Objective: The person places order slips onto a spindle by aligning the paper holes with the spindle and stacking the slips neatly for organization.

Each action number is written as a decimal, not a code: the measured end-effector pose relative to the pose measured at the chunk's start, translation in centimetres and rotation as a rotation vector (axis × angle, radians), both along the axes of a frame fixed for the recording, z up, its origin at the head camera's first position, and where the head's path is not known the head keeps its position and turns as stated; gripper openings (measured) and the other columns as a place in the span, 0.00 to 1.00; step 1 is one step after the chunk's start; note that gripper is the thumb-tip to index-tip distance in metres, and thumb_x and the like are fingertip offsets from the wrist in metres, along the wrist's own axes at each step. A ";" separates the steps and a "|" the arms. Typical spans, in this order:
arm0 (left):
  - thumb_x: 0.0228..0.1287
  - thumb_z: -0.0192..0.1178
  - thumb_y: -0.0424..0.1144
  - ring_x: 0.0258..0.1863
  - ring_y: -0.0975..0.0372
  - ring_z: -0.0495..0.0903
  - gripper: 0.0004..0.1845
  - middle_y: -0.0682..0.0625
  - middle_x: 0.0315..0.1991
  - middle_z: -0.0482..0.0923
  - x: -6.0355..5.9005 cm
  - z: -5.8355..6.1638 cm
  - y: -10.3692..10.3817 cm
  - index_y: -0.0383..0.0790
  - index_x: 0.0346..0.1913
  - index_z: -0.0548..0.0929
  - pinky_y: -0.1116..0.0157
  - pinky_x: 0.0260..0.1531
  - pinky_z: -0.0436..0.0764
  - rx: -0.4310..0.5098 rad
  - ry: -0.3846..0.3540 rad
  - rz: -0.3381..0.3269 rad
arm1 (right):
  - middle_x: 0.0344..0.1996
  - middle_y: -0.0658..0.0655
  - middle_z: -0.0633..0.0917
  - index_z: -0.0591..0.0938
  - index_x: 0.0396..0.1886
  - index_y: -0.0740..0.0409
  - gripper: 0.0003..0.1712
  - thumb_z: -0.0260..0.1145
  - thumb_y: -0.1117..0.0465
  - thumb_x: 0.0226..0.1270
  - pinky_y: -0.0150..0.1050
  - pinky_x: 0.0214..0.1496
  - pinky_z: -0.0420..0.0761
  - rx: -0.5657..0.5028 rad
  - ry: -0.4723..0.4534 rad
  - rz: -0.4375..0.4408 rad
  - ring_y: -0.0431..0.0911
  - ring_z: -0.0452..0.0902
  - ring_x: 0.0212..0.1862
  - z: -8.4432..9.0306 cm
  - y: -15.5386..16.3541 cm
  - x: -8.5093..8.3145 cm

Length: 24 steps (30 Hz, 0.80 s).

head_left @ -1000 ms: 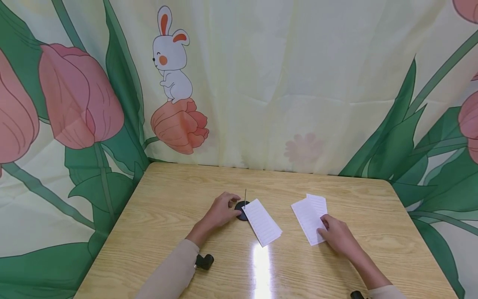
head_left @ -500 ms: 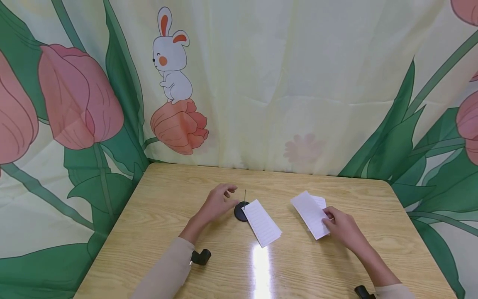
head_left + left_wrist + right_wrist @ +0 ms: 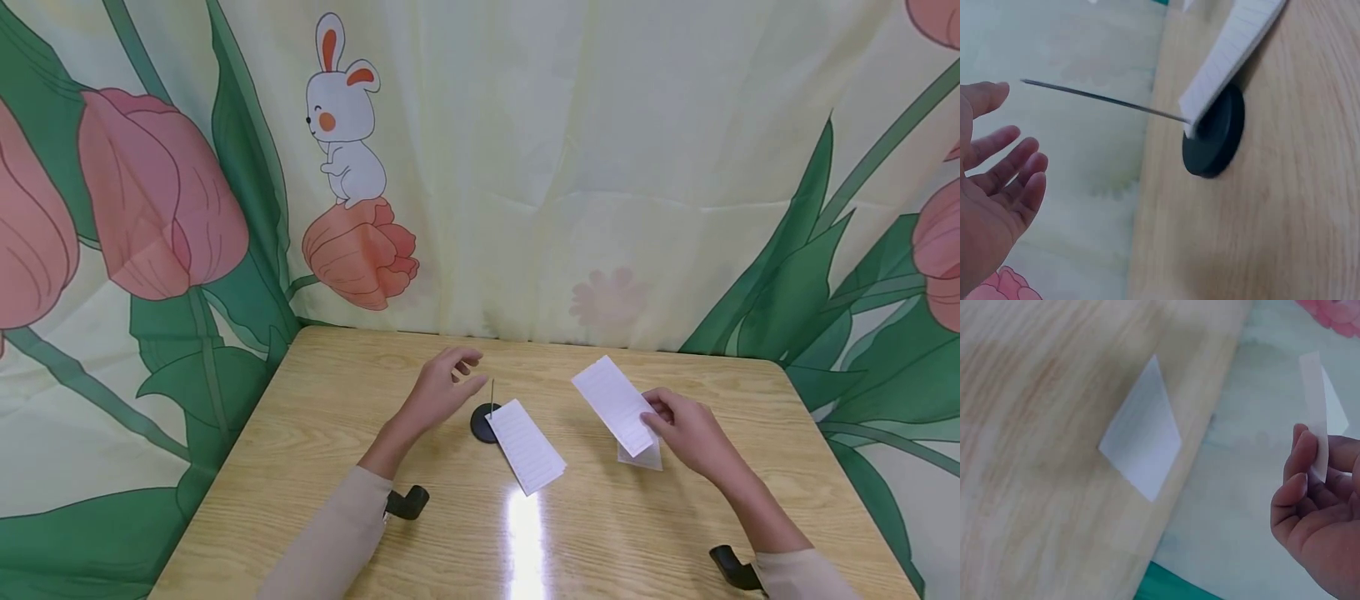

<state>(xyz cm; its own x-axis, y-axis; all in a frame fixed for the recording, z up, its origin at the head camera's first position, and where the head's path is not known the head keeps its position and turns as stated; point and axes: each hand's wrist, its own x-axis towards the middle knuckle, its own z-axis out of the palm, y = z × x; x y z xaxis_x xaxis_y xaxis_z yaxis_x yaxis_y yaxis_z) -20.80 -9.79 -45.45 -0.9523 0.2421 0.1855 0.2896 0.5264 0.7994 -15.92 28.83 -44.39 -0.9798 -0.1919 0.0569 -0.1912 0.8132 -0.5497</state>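
Note:
My right hand pinches a white lined paper slip by its side edge, lifted over the table. In the right wrist view the held slip appears nearly edge-on between thumb and fingers. Below it another slip lies on the wood. Left of these stands a bill spike, its thin upright rod rising from a round black base. A small stack of lined slips is threaded on the rod and slants down to the table. My left hand hovers beside the rod, fingers relaxed and holding nothing.
The wooden table ends at the back against a curtain printed with tulips and a rabbit. A black wrist camera mount sits at the left cuff, another at the right.
My right hand has lifted one slip from the table, raising it up and back, exposing the slip beneath. The left hand has moved off the spike's base and up.

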 end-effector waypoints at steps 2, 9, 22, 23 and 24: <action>0.70 0.68 0.41 0.51 0.54 0.81 0.20 0.47 0.53 0.82 -0.1 0.4 0.3 0.41 0.62 0.82 0.54 0.51 0.83 0.005 0.021 -0.003 | 0.40 0.62 0.88 0.81 0.55 0.71 0.16 0.67 0.68 0.71 0.35 0.38 0.81 -0.005 0.001 0.015 0.48 0.81 0.40 0.5 -0.2 -0.2; 0.72 0.66 0.40 0.49 0.54 0.81 0.17 0.44 0.51 0.84 -0.2 1.9 1.3 0.39 0.60 0.83 0.55 0.49 0.82 0.021 0.079 -0.041 | 0.41 0.60 0.88 0.82 0.56 0.68 0.16 0.67 0.67 0.72 0.35 0.39 0.81 -0.015 0.031 0.055 0.49 0.83 0.42 2.1 -1.2 -0.9; 0.73 0.64 0.38 0.46 0.59 0.82 0.13 0.49 0.45 0.87 -0.4 3.4 3.7 0.37 0.55 0.87 0.62 0.44 0.82 0.024 0.097 -0.093 | 0.41 0.58 0.89 0.83 0.56 0.65 0.15 0.68 0.67 0.72 0.32 0.37 0.81 -0.094 0.036 0.101 0.47 0.84 0.41 3.6 -3.3 -1.5; 0.73 0.64 0.38 0.46 0.59 0.82 0.13 0.49 0.44 0.87 -0.4 3.5 4.0 0.38 0.55 0.87 0.63 0.44 0.82 0.029 0.094 -0.094 | 0.41 0.58 0.89 0.83 0.56 0.65 0.15 0.68 0.67 0.72 0.32 0.37 0.81 -0.101 0.031 0.105 0.47 0.84 0.41 3.7 -3.5 -1.5; 0.74 0.64 0.38 0.45 0.59 0.82 0.13 0.49 0.44 0.87 -0.5 3.6 4.2 0.38 0.55 0.87 0.64 0.43 0.82 0.033 0.091 -0.096 | 0.42 0.58 0.89 0.83 0.56 0.65 0.15 0.68 0.67 0.72 0.32 0.37 0.81 -0.106 0.027 0.107 0.47 0.84 0.41 3.8 -3.7 -1.6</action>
<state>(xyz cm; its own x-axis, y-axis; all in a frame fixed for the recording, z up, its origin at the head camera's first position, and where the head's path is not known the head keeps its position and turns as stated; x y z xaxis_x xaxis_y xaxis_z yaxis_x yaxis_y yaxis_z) -21.28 -5.63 -41.89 -0.9039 0.3238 0.2796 0.4096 0.4663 0.7841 -17.51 25.16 -40.64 -0.9517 -0.2871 0.1086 -0.2899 0.7247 -0.6252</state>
